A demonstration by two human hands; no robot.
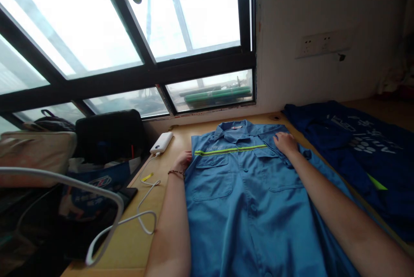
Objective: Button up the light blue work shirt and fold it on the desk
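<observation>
A blue button-up work shirt (247,182) lies front side up on the table, its collar toward the window. A yellow-green stripe crosses its chest above two flap pockets. At the shirt's left edge, just below the stripe, my left hand (183,160) is closed on the fabric, its fingertips partly hidden by the cloth. My right hand (286,142) rests at the right shoulder, its fingers curled onto the sleeve cloth, which is bunched there. My right forearm crosses over the shirt's right side.
A darker blue garment with white print (359,139) lies to the right. At left, a white power bank (161,143) with a looping white cable (142,214) sits on the wooden table (129,249). Bags (35,156) stand beyond the left edge; a window and wall close the back.
</observation>
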